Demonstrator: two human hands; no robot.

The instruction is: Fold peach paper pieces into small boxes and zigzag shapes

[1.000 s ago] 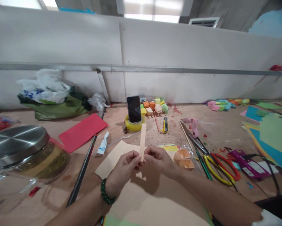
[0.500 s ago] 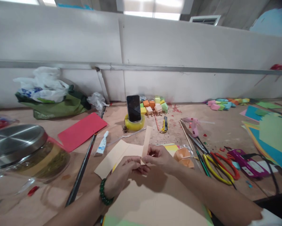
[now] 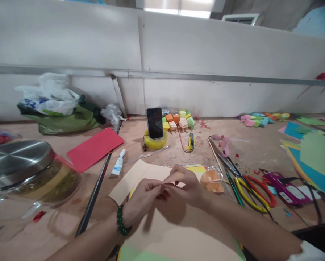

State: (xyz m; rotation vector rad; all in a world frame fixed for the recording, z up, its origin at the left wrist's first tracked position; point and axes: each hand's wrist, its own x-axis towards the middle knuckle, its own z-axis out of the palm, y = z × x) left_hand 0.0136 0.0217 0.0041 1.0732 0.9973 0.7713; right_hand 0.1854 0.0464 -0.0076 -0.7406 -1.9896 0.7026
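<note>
My left hand (image 3: 147,195), with a green bead bracelet (image 3: 122,220) at its wrist, pinches a narrow peach paper strip; most of the strip is hidden by the fingers. From the other side my right hand (image 3: 185,185) pinches the same strip, fingertips meeting the left ones. Both hands hover over a stack of large peach paper sheets (image 3: 184,235). Cut peach paper pieces (image 3: 128,181) lie just beyond my left hand. Right of my right hand sit small folded peach paper shapes (image 3: 209,177).
A phone (image 3: 154,123) leans in a yellow tape roll (image 3: 155,142), with folded paper cubes (image 3: 175,119) behind. Scissors (image 3: 251,199), a pink glue gun (image 3: 224,145) and a cutter knife (image 3: 191,142) lie to the right. A lidded glass jar (image 3: 53,181) and red paper (image 3: 95,149) are left.
The strip stood upright between my hands before; now it is turned down and mostly hidden. My right hand has rolled over toward my left, and the fingertips have come together.
</note>
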